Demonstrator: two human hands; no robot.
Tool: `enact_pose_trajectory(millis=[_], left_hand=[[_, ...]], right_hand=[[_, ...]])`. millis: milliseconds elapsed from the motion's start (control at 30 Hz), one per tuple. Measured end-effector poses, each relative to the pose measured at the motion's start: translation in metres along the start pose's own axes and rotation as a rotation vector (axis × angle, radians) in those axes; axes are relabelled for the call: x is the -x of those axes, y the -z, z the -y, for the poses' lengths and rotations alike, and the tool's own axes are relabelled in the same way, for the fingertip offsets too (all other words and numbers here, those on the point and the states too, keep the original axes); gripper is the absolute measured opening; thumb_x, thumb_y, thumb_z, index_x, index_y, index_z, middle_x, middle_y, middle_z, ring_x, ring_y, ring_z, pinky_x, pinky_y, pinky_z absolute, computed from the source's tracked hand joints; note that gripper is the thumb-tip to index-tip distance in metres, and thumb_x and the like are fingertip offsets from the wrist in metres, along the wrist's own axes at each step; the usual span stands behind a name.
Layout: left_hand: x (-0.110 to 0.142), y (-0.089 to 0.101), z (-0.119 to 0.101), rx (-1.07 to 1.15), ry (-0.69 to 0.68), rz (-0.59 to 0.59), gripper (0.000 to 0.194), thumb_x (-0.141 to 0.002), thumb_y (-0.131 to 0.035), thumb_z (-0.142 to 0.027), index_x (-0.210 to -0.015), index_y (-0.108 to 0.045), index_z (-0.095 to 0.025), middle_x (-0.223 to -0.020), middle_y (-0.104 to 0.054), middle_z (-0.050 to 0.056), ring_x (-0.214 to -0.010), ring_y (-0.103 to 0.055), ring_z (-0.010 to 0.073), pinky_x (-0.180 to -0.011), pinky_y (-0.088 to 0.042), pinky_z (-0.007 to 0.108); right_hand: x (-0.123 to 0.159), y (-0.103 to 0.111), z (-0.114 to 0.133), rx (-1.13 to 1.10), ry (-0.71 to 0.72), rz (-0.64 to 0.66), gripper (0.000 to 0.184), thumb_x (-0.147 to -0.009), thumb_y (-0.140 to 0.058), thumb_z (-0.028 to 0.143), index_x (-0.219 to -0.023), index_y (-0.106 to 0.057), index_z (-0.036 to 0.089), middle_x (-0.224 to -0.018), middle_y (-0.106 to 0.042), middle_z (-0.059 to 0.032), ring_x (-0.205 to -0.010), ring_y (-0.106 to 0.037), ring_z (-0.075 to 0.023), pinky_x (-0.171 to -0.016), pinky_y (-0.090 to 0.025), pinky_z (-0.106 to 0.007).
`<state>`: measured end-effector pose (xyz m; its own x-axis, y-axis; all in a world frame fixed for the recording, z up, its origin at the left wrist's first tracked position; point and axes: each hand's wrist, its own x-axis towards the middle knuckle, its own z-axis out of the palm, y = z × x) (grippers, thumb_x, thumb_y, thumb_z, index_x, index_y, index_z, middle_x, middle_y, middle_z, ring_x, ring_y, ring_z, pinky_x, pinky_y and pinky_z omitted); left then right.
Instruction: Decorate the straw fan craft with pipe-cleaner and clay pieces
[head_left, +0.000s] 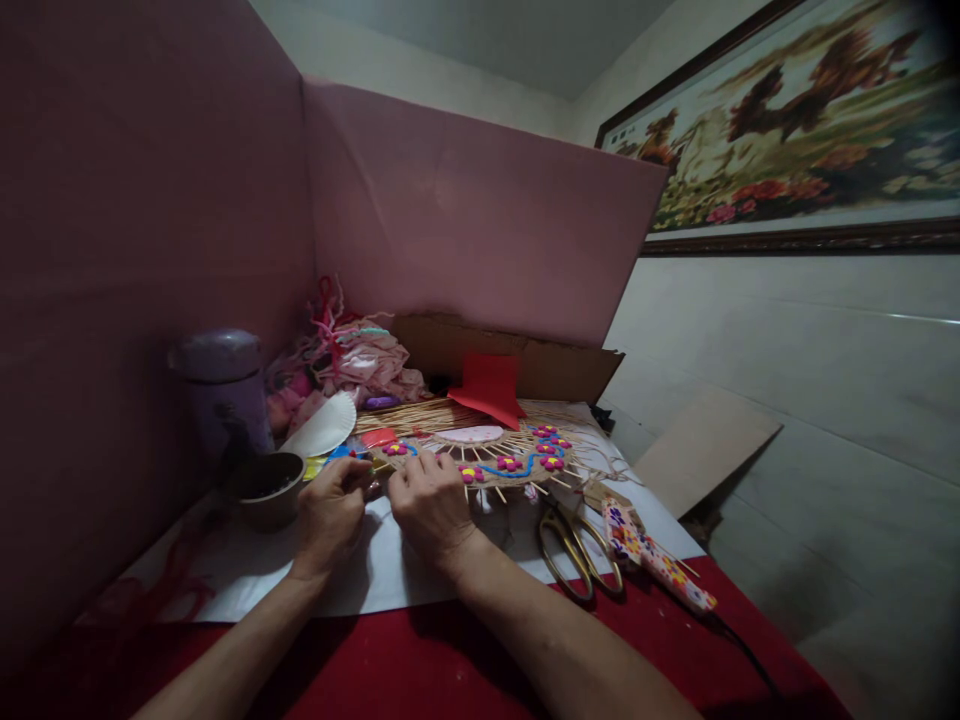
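Observation:
In the head view a craft ring (517,478) lies in front of me, with thin sticks radiating from its edge. Pink flowers with yellow centres and a wavy blue line decorate its brown band. My left hand (332,515) is closed in a pinch to the left of the ring, and what its fingertips hold is too small to make out. Close beside it, my right hand (431,505) has its fingers curled down at the ring's near left edge. Its fingertips are hidden, so I cannot tell what they grip.
Gold-handled scissors (574,550) and a flower-patterned glue gun (656,560) with a cord lie at right. A bowl (268,492), a purple flask (225,390) and a white paper plate (324,425) stand at left. Behind are pink scraps (367,360), red paper (491,388) and cardboard (555,370).

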<state>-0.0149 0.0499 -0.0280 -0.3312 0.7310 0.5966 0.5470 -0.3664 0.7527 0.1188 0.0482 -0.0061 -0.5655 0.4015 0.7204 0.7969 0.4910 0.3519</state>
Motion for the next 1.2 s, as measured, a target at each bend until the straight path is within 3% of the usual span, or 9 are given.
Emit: enact_pose_trajectory(millis=[1200], left_hand=[[0.0001, -0.0012, 0.0023, -0.012, 0.016, 0.01, 0.01, -0.065, -0.055, -0.023, -0.068, -0.064, -0.021, -0.069, -0.067, 0.002, -0.066, -0.061, 0.0183, -0.062, -0.046, 0.028]], right_hand=[[0.0004, -0.0034, 0.0008, 0.0, 0.009, -0.013, 0.015, -0.082, -0.05, 0.011, -0.069, -0.057, 0.014, -0.068, -0.059, -0.0093, -0.067, -0.049, -0.021, -0.057, -0.03, -0.033]])
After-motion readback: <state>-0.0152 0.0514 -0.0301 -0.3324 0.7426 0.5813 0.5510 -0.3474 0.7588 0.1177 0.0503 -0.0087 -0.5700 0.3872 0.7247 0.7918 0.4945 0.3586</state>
